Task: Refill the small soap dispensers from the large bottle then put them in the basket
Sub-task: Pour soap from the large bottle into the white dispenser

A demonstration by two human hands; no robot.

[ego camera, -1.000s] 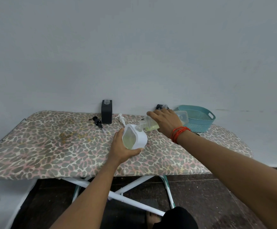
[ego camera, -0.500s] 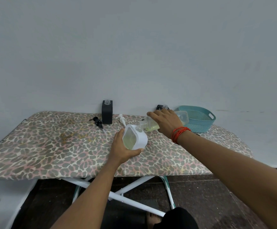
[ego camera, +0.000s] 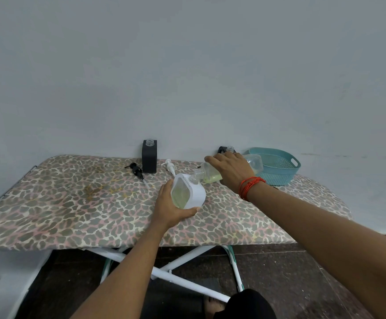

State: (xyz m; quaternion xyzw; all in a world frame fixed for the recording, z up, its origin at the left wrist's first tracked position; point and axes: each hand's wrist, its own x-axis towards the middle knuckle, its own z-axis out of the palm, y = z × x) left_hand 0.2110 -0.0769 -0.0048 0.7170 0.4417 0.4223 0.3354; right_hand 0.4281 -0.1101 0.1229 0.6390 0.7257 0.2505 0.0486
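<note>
Soft, even, dimmish light; faint shadows, no glare; sharp centre, wide-angle bowing at edges

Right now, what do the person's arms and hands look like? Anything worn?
Both arms are bare from the frame edge to the fingers, with no sleeves or gloves in view. The right hand has several thin red-orange cords looped around its wrist. The left hand and its wrist carry nothing: no watch, band or ring visible.

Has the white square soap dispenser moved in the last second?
No. The white square soap dispenser sits in the left hand at the same spot, right of the black dispenser.
</note>
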